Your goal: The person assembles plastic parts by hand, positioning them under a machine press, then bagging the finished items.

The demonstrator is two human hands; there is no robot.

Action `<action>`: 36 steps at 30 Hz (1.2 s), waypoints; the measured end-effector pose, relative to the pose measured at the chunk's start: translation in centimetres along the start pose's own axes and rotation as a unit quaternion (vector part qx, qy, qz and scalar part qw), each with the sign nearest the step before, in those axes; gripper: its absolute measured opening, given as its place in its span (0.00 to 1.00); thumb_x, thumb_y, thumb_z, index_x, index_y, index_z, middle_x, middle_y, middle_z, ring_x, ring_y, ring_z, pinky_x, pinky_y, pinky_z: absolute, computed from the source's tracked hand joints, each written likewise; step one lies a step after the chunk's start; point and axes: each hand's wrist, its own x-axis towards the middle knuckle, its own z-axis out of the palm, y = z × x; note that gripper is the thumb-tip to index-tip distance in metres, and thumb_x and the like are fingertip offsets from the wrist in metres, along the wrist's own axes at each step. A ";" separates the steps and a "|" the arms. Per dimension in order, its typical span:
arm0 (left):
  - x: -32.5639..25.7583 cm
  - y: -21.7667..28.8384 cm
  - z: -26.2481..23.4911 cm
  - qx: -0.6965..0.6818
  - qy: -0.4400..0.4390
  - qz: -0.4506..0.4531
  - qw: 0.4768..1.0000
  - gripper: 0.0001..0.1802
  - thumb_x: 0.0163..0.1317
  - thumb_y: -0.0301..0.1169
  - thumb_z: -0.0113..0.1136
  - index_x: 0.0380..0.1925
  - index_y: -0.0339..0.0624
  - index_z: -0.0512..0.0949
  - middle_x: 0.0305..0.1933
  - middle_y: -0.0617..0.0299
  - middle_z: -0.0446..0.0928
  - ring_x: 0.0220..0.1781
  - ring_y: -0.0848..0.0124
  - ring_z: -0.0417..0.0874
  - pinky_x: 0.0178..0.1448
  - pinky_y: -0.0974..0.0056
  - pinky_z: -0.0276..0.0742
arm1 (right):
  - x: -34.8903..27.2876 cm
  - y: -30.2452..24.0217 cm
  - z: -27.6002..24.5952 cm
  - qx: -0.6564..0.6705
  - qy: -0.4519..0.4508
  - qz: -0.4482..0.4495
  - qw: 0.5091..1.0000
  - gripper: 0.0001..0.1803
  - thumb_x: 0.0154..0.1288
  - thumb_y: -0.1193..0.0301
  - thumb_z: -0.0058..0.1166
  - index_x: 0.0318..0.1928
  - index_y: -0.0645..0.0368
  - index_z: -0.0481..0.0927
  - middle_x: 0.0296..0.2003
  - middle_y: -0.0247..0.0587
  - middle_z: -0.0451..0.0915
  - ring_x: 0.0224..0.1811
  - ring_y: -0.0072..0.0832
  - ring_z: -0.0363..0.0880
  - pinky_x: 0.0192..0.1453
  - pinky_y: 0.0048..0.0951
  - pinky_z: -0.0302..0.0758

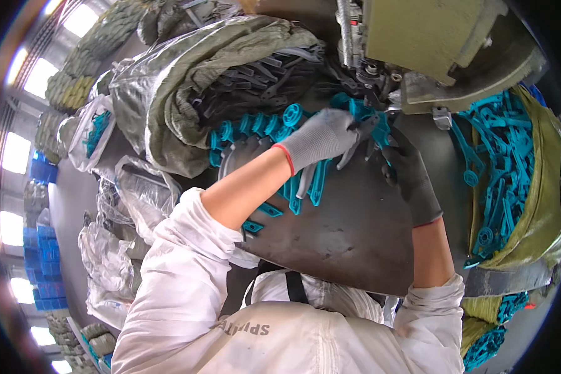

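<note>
My left hand (pixel 323 138), in a grey knit glove with a red cuff, reaches under the machine head. Its fingers are closed on a grey plastic lever (pixel 368 126) beside a teal plastic part (pixel 381 132). On the other side of that part is my right hand (pixel 411 177), in a darker glove, fingers curled at its lower end; their tips are partly hidden. A row of teal parts with round ends (pixel 257 124) lies on the dark worktable (pixel 355 230) left of my left wrist. Grey levers and teal handles (pixel 318 182) stick out below that wrist.
A machine (pixel 427 40) with a metal guard overhangs the table at the far right. Behind the row, a large sack (pixel 162 100) spills dark grey levers (pixel 255 78). A yellow-green sack (pixel 542 187) of teal parts stands right. Blue crates (pixel 43 262) and plastic bags (pixel 109 255) are left.
</note>
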 end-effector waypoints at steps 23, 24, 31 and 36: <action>-0.7 -17.3 -8.3 0.268 0.112 -0.045 0.956 0.26 0.58 0.34 0.52 0.58 0.45 0.65 0.52 0.46 0.74 0.55 0.50 0.74 0.59 0.53 0.69 | -1.6 -1.5 0.3 -0.071 0.009 0.070 0.995 0.26 0.63 0.70 0.45 0.62 0.58 0.64 0.27 0.34 0.74 0.17 0.14 0.67 0.17 0.16 0.62; -0.3 -17.8 -8.4 0.268 0.107 -0.046 0.956 0.26 0.59 0.36 0.50 0.58 0.45 0.65 0.53 0.46 0.74 0.55 0.49 0.74 0.60 0.53 0.69 | -1.6 -1.1 0.3 -0.073 -0.003 0.058 0.996 0.26 0.63 0.69 0.46 0.62 0.58 0.64 0.27 0.34 0.74 0.18 0.14 0.67 0.17 0.16 0.62; 0.4 -19.7 -8.7 0.215 0.177 -0.111 0.954 0.31 0.58 0.44 0.53 0.56 0.34 0.67 0.53 0.39 0.73 0.54 0.47 0.74 0.60 0.55 0.69 | -1.4 -1.0 1.1 -0.058 0.019 0.080 0.995 0.26 0.63 0.72 0.49 0.63 0.54 0.64 0.26 0.37 0.76 0.16 0.15 0.69 0.15 0.20 0.66; 1.0 -17.0 -9.2 0.145 0.143 -0.173 0.963 0.33 0.50 0.42 0.59 0.51 0.27 0.69 0.50 0.37 0.74 0.53 0.49 0.76 0.59 0.58 0.70 | 0.0 3.8 2.6 0.020 0.078 -0.098 0.992 0.25 0.63 0.72 0.49 0.62 0.59 0.65 0.32 0.39 0.79 0.26 0.20 0.75 0.29 0.22 0.73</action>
